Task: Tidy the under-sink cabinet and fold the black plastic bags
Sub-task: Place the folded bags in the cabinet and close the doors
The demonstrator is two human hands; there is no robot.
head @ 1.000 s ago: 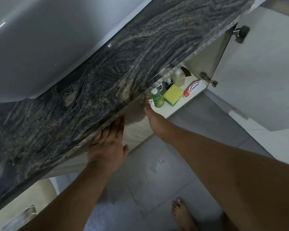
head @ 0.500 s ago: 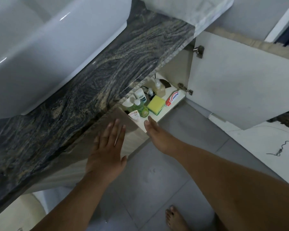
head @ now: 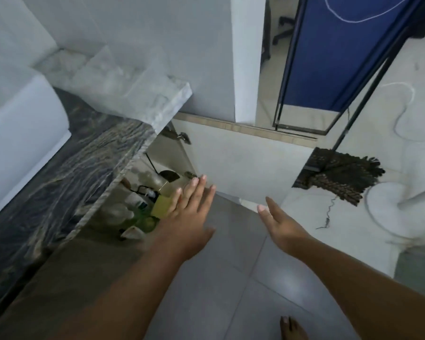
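The under-sink cabinet point(head: 157, 153) stands open below the dark marble counter point(head: 66, 177). Its white door point(head: 245, 168) is swung out to the right. Inside I see a yellow sponge point(head: 161, 206), a green bottle point(head: 144, 220) and other small bottles, all blurred. My left hand point(head: 189, 214) hovers flat with fingers apart in front of the cabinet opening, holding nothing. My right hand point(head: 279, 224) is also spread and empty, over the grey floor just below the door. No black plastic bags are visible.
A white basin point(head: 22, 133) sits on the counter at left. A dark mop head point(head: 339, 175) lies on the floor right of the door, with a thin white cord point(head: 402, 116) beyond. My bare foot point(head: 291, 327) stands on the grey tiles point(head: 219, 290).
The view has swung up and right. Both hands have come off the counter edge and cabinet front and now float in the air, the left one in front of the opening.
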